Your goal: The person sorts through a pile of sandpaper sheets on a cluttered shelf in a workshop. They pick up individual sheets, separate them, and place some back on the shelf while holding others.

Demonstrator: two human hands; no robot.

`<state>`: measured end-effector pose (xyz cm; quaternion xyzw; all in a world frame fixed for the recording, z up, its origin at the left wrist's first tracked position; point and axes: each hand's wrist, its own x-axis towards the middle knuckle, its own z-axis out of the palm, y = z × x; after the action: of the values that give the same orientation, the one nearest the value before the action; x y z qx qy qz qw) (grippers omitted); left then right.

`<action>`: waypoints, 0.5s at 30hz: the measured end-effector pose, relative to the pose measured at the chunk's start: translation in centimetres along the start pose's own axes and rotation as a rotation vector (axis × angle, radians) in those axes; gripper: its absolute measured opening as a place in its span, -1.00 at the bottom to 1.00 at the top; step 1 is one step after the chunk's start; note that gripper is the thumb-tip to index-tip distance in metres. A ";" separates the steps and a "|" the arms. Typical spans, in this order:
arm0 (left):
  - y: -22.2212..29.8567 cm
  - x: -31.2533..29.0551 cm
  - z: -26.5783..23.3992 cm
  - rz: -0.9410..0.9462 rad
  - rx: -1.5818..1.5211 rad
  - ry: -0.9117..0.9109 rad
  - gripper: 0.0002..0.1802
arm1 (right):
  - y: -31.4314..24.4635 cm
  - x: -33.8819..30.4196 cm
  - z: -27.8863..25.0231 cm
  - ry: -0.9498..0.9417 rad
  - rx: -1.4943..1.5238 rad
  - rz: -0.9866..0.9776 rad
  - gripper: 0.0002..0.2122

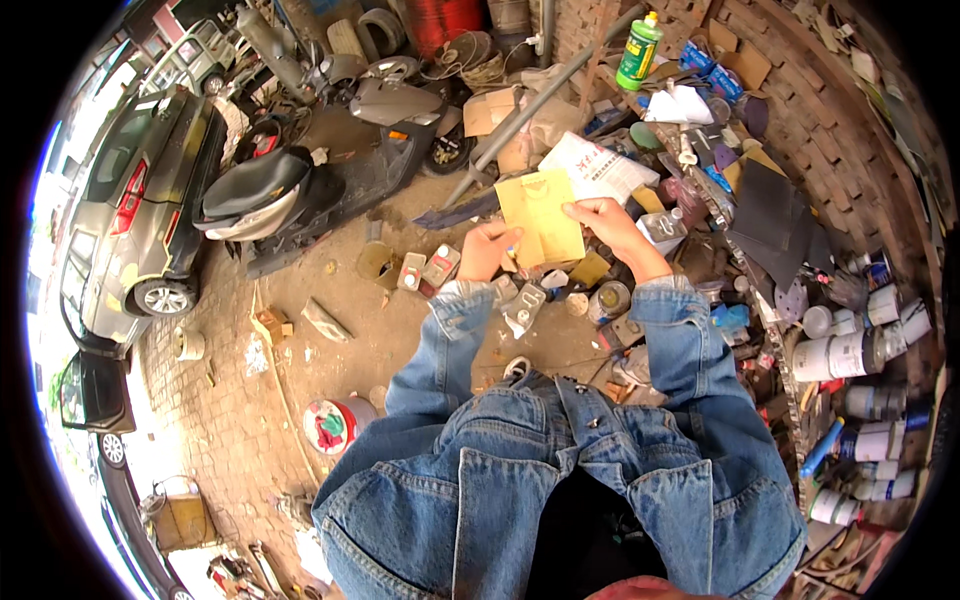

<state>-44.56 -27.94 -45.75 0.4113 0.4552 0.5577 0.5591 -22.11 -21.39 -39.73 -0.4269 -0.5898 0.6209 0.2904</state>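
A person in a faded blue denim jacket (500, 480) stands over a littered workshop floor (300, 360), a round red-and-white bucket (360, 408) holding red and green scraps near at left. Both hands pinch a creased, rectangular yellow sheet (545, 215), lifted in front of the body: the left hand (483, 250) grips its near left edge, the right hand (612, 228) its right edge, thumb on top. Small rectangular containers (440, 265) lie on the ground just beside the left hand. To the right, white cylindrical cans (828, 358) crowd the side and flat black sheets (772, 222) drape over the clutter. Just beyond the yellow sheet lies a white printed paper (600, 168). Farther left, a black-seated motor scooter (258, 190) is parked beside a greyish-beige car (140, 190); far right, a green plastic bottle (638, 55) with a yellow cap stands near a brown brick wall (815, 130).
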 end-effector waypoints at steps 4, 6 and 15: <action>0.4 0.1 -3.3 -0.011 -0.008 -0.039 -0.80 | 0.6 1.8 1.5 -0.085 0.005 -0.044 -0.73; 1.3 -0.8 -4.1 -0.077 0.045 0.005 -0.82 | 1.5 2.6 2.8 -0.058 -0.024 -0.119 -0.74; 1.7 -3.3 -8.0 -0.091 0.104 0.049 -0.83 | 5.0 5.7 6.4 -0.011 -0.185 -0.309 -0.74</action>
<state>-52.60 -31.59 -45.91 0.4046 0.5153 0.5172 0.5507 -29.63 -20.23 -46.12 -0.3527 -0.7045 0.5142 0.3389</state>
